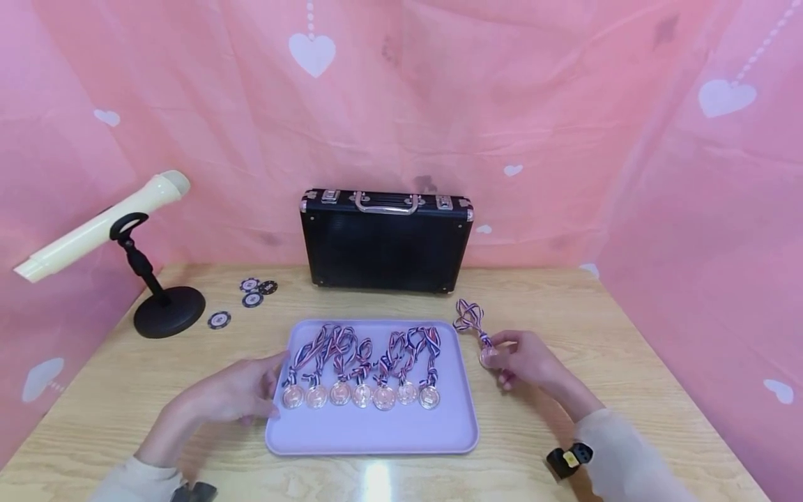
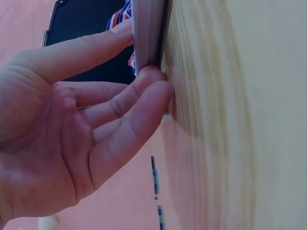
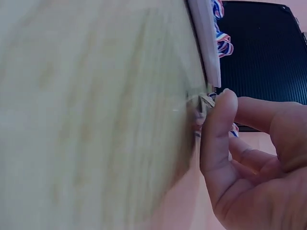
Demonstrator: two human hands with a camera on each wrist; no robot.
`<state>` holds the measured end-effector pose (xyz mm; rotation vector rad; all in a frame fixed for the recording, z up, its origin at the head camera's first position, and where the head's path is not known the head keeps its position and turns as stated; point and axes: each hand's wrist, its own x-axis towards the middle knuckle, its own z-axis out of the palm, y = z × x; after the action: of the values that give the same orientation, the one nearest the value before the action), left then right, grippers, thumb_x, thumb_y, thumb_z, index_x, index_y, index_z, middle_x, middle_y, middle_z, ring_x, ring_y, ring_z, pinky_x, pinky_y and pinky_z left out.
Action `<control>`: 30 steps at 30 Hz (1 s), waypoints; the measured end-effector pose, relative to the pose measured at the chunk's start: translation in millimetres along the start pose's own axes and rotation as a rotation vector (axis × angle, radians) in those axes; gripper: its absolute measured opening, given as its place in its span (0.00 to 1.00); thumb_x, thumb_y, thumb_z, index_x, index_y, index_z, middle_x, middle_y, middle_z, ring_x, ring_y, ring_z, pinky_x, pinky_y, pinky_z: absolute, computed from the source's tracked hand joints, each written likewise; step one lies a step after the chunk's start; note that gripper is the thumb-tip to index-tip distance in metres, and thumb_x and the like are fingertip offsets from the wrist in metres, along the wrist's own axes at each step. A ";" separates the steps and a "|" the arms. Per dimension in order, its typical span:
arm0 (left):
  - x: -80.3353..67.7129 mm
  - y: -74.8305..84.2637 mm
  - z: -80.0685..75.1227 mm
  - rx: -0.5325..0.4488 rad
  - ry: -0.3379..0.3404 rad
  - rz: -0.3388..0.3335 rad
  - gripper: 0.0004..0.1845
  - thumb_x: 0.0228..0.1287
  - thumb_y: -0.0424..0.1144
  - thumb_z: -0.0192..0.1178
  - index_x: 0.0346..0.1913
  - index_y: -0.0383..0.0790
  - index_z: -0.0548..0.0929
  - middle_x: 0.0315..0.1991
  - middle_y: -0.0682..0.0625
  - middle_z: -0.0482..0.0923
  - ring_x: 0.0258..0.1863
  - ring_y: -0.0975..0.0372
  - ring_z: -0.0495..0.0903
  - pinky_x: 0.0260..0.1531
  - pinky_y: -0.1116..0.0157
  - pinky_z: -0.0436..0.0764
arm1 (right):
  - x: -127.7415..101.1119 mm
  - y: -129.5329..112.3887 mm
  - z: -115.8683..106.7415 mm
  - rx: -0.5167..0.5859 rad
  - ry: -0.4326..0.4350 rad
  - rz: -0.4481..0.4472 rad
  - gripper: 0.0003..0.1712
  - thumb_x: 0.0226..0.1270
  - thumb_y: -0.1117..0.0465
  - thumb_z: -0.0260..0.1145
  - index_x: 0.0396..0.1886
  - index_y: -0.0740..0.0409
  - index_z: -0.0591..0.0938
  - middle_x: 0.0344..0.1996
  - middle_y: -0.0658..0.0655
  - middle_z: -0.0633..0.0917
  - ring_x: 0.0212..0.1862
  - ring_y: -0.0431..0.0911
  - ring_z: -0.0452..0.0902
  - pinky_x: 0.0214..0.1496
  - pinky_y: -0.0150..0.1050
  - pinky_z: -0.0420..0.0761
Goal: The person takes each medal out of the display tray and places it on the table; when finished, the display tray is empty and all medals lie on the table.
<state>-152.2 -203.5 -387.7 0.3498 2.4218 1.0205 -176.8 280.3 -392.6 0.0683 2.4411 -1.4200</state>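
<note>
Up top, the head view shows a purple tray (image 1: 376,436) on the wooden tabletop (image 1: 627,362) with seven medals (image 1: 362,394) in a row. The left hand (image 1: 235,394) holds the tray's left edge, thumb on top. The right hand (image 1: 527,359) pinches one more medal (image 1: 487,357) just right of the tray; its ribbon (image 1: 469,317) lies on the tabletop. A black case (image 1: 385,244) stands behind.

Next, the left wrist view shows the thumb over the tray rim (image 2: 148,33) and fingertips (image 2: 153,84) under it.

Last, the right wrist view shows the fingers (image 3: 218,129) curled, pinching the medal's edge (image 3: 207,100) against the tabletop.
</note>
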 end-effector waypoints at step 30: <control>-1.1 5.1 4.3 0.028 -0.003 -0.055 0.54 0.59 0.29 0.76 0.83 0.28 0.54 0.29 0.46 0.76 0.21 0.55 0.78 0.22 0.60 0.83 | -34.8 -26.3 23.2 -0.324 0.176 -0.079 0.18 0.65 0.60 0.77 0.51 0.62 0.84 0.29 0.55 0.83 0.20 0.46 0.80 0.20 0.37 0.77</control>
<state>-148.8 -197.9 -386.3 0.2921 2.4315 0.9622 -143.2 251.2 -370.9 0.0235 2.8159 -1.0698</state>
